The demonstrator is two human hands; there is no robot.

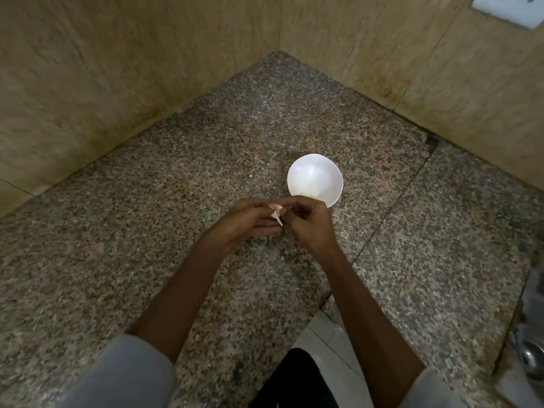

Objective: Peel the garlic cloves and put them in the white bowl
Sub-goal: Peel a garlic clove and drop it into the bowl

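A white bowl (315,178) stands on the speckled granite counter, with pale peeled pieces showing at its near inner edge. Just in front of it my left hand (247,220) and my right hand (306,223) meet over the counter. Between their fingertips is a garlic clove (276,214) with white papery skin sticking out. Both hands pinch it: the left from the left side, the right from the right. My right hand covers the bowl's near rim. Most of the clove is hidden by the fingers.
The granite counter (176,260) ends in a corner of beige tiled walls (117,69) behind the bowl. A white wall socket (506,8) sits at the top right. Metal objects (530,348) lie at the right edge. The counter's front edge (312,319) is near my right forearm.
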